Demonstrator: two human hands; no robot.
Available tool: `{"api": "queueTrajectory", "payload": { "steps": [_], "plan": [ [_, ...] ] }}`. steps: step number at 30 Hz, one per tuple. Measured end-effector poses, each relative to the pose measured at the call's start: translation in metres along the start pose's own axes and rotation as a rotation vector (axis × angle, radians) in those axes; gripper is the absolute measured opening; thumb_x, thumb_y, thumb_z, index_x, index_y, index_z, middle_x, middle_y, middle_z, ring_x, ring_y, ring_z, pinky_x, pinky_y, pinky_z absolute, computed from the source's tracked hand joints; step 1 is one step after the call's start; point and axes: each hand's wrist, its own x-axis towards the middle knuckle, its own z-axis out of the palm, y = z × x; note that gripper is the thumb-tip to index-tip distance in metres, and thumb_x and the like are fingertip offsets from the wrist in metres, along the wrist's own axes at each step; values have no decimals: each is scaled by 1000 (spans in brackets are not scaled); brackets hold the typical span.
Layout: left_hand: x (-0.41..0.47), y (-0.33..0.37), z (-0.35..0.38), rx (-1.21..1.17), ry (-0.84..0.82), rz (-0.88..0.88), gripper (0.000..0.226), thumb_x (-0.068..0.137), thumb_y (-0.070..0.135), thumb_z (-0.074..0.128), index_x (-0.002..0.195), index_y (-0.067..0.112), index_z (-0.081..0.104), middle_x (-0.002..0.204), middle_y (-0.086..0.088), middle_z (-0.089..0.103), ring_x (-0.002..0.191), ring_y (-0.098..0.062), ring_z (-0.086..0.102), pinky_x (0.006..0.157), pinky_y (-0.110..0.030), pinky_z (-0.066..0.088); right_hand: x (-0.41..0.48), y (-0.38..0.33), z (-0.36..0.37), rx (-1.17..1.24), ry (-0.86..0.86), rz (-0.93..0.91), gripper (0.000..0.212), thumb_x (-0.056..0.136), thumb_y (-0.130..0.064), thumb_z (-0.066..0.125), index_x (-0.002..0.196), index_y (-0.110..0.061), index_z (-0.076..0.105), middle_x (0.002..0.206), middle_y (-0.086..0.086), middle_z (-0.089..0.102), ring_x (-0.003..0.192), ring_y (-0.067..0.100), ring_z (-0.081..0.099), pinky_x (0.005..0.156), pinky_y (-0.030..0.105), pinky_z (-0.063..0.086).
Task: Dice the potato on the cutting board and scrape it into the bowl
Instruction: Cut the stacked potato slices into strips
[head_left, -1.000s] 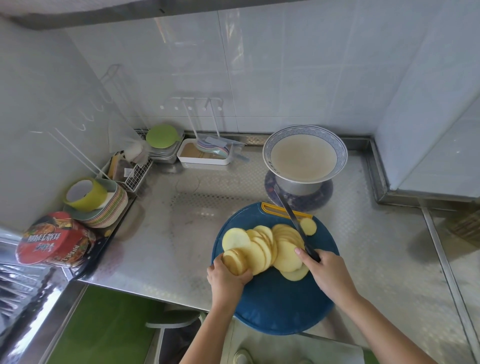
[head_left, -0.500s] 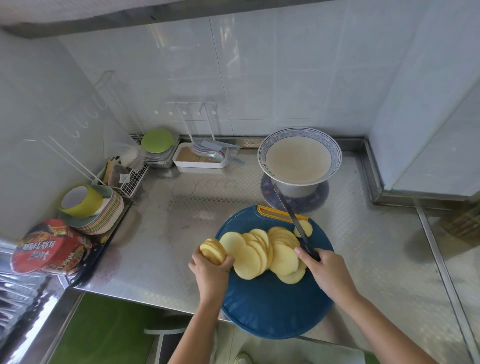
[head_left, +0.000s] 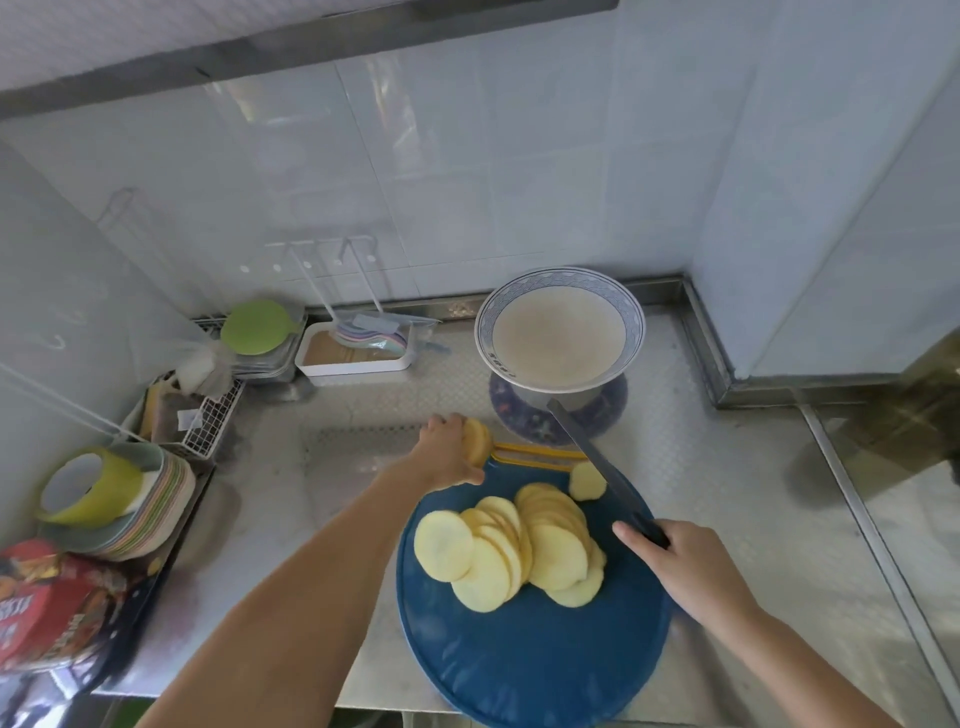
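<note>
Grips: your left grip (head_left: 447, 456) curls round a stack of slices (head_left: 478, 441) at the board's far edge; your right grip (head_left: 685, 566) wraps the dark-bladed knife (head_left: 597, 462).
Potato: pale round potato discs (head_left: 519, 551) fanned on the round blue cutting board (head_left: 519, 670).
Bowl: patterned-rim bowl (head_left: 558, 274) behind, on the embossed steel desk (head_left: 727, 467).

The way between the cutting board (head_left: 519, 670) and the bowl (head_left: 484, 332) is narrow. The knife (head_left: 589, 454) slants across it with its tip close to the bowl's foot, gripped by the right hand (head_left: 691, 566). The left hand (head_left: 447, 454), holding a stack of slices (head_left: 477, 441), hangs over the board's far-left edge. The potato slices (head_left: 519, 545) cover the board's middle; its near half is bare. Left of the board a wide strip of counter (head_left: 322, 499) lies open up to the plates (head_left: 166, 493) and the wire basket (head_left: 213, 421). Right of the bowl the counter is open up to the raised steel ledge (head_left: 709, 348).
</note>
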Motion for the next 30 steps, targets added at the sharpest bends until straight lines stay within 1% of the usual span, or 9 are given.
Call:
{"api": "queueTrajectory", "payload": {
  "steps": [5, 7, 9, 12, 14, 17, 22, 26, 30],
  "plan": [
    [11, 9, 23, 42, -4, 96, 86, 78, 32, 76, 144, 7, 26, 142, -15, 29, 135, -32, 23, 111, -36, 21, -4, 3, 1, 3, -5, 9, 55, 91, -52, 61, 53, -17, 41, 46, -6, 42, 47, 10, 43, 45, 18, 32],
    [12, 4, 28, -44, 18, 104, 88, 76, 35, 78, 144, 11, 28, 144, -13, 30, 135, -29, 26, 111, -35, 24, -5, 4, 3, -3, -18, 6, 54, 91, -53, 60, 54, -17, 43, 47, -6, 43, 48, 10, 45, 46, 18, 32],
    [10, -2, 28, -198, 20, 87, 89, 73, 37, 81, 144, 13, 32, 143, -10, 37, 131, -25, 36, 105, -31, 32, -6, 3, 4, -4, -20, 3, 54, 91, -54, 60, 55, -17, 43, 47, -6, 43, 48, 9, 44, 46, 18, 32],
    [1, -10, 23, -387, 4, 51, 88, 77, 37, 78, 146, 13, 30, 144, -6, 43, 128, -22, 45, 103, -28, 37, -6, -1, 5, 5, -25, -8, 54, 90, -53, 60, 54, -17, 42, 44, -6, 38, 45, 8, 40, 45, 19, 30],
    [-9, -15, 21, -449, -10, 52, 90, 80, 38, 75, 149, 14, 24, 150, -6, 38, 133, -22, 41, 107, -30, 33, -7, -5, 7, 15, -37, -24, 54, 90, -53, 61, 55, -17, 43, 45, -6, 38, 44, 7, 37, 46, 20, 30],
    [-28, -18, 21, -401, 12, 54, 97, 80, 46, 71, 153, 18, 13, 157, -4, 24, 141, -23, 29, 110, -31, 26, -6, -10, 10, 13, -46, -45, 53, 91, -53, 60, 57, -16, 46, 46, -7, 39, 44, 7, 38, 47, 20, 30],
    [-75, -20, 47, -326, 124, -34, 118, 65, 60, 77, 153, 24, 6, 155, -5, 15, 142, -28, 15, 112, -46, 25, -13, -18, 10, 16, -41, -78, 52, 92, -52, 60, 58, -14, 48, 47, -8, 41, 45, 7, 39, 47, 18, 33],
    [-96, -22, 79, -383, 125, -114, 137, 58, 60, 81, 152, 22, -12, 155, -8, 11, 143, -28, 10, 115, -47, 20, -20, -18, 11, 25, -48, -93, 52, 91, -52, 60, 58, -14, 49, 48, -6, 42, 47, 8, 40, 49, 20, 33],
    [-100, -2, 94, -350, 223, -177, 144, 54, 68, 78, 150, 21, -19, 158, -9, -2, 145, -32, 2, 117, -48, 10, -26, -17, 14, 36, -53, -99, 52, 91, -52, 61, 56, -16, 46, 48, -6, 41, 47, 8, 39, 48, 20, 32]
  ]
}}
